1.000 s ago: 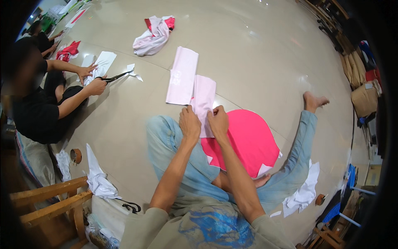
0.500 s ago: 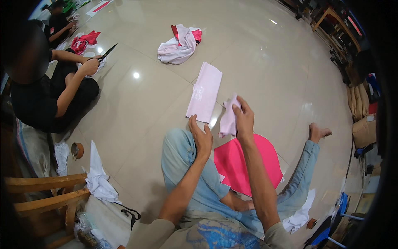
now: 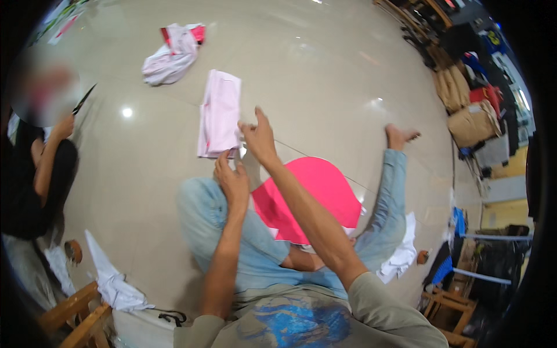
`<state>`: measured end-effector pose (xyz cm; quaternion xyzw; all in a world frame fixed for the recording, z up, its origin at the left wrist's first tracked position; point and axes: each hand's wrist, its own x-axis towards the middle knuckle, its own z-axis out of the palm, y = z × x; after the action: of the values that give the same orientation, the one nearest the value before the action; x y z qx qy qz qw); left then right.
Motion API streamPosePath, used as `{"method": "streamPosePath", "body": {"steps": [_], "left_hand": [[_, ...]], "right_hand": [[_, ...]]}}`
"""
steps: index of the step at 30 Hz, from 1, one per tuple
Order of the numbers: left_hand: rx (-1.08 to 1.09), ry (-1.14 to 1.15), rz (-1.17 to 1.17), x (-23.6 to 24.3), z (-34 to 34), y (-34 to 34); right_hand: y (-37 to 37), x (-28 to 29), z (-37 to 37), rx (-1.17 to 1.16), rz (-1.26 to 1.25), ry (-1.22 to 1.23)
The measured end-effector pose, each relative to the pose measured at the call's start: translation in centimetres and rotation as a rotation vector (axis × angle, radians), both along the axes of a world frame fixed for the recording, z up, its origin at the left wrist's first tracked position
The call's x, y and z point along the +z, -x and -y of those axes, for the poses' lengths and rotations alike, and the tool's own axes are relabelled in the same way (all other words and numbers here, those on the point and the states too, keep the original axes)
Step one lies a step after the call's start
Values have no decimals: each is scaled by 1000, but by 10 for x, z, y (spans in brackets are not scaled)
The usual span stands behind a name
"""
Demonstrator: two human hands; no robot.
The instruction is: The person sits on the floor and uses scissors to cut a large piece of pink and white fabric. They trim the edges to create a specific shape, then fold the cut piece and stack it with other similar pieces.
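Observation:
Folded pale pink cloth [image 3: 220,113] lies on the tiled floor in front of me, one folded piece on top of another. At its near edge rests my left hand [image 3: 233,180], fingers stretched out and touching the fabric. My right hand [image 3: 259,136] is beside the stack's right edge, thumb and fingers apart, holding nothing. A bright pink rounded cloth piece [image 3: 316,197] is spread flat between my legs, partly covered by my right forearm.
Crumpled white and red cloth [image 3: 172,58] lies farther off. At left a co-worker holds scissors [image 3: 85,100]. White cloths [image 3: 113,284] [image 3: 401,249] flank me. A small brown pot [image 3: 73,252] and wooden frame [image 3: 75,307] are at left, a brown package [image 3: 473,123] at right.
The small folded pale pink piece has left my right hand and now lies on the larger one. My right hand has opened beside it. The view has swung rightward.

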<state>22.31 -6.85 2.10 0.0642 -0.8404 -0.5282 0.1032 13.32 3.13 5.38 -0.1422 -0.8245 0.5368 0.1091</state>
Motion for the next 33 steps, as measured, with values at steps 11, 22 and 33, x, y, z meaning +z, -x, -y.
{"method": "streamPosePath", "body": {"steps": [11,22,33], "left_hand": [[-915,556,-84,8,-57,-72],[-765,823,-215,-15,-104,53],[-598,815,-159,-30,-75,7]], "right_hand": [[-312,-14,-237,-383,276,-690],[-152,-25,-303,-130,7,-753],[-191,-35,-310,-469,89,-555]]}}
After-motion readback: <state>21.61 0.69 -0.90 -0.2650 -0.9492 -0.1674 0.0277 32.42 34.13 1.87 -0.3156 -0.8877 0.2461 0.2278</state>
